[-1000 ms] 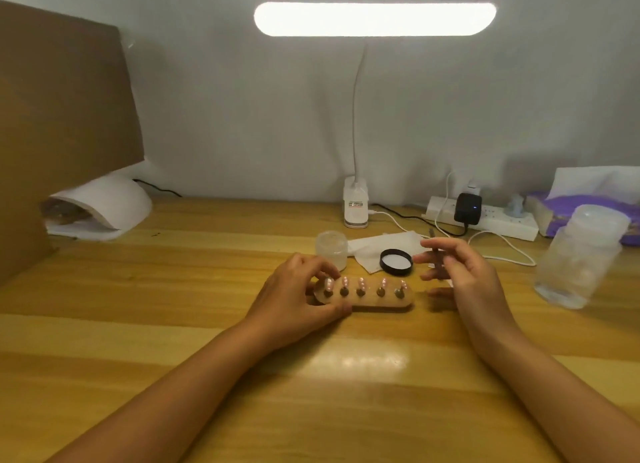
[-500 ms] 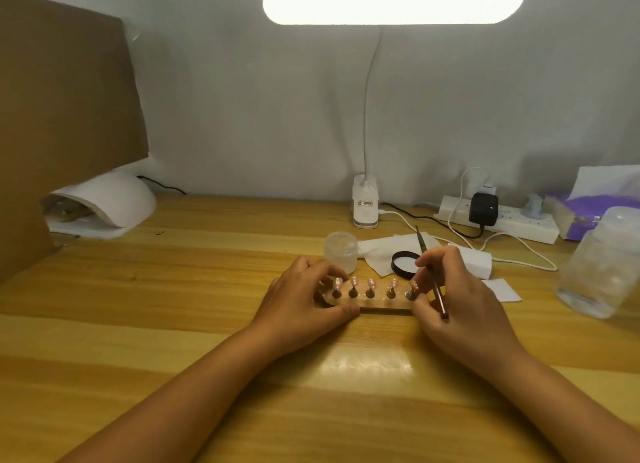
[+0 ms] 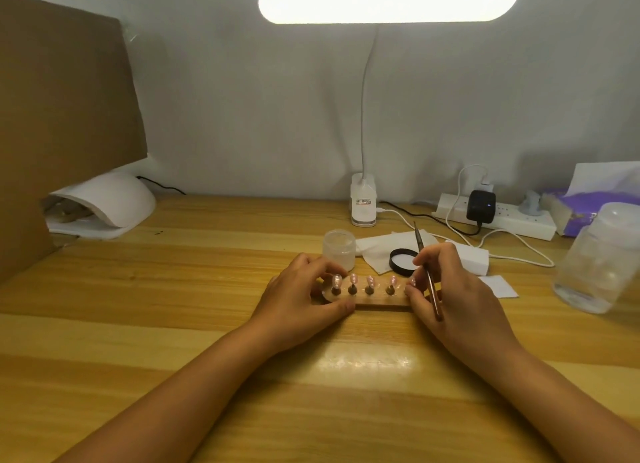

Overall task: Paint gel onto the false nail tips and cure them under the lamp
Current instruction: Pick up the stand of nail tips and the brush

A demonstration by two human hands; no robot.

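My left grip point(image 3: 304, 298) curls round the end of the wooden holder point(image 3: 381, 301), thumb in front. My right grip point(image 3: 460, 299) pinches the brush point(image 3: 419, 237). Both bare forearms reach in from below.

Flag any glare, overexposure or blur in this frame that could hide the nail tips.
Head view: the lamp bar is blown out to plain white; its reflection leaves a glare patch on the table in front of the wooden stand; the nail tips show tiny highlights and look soft, too small to judge the gel.
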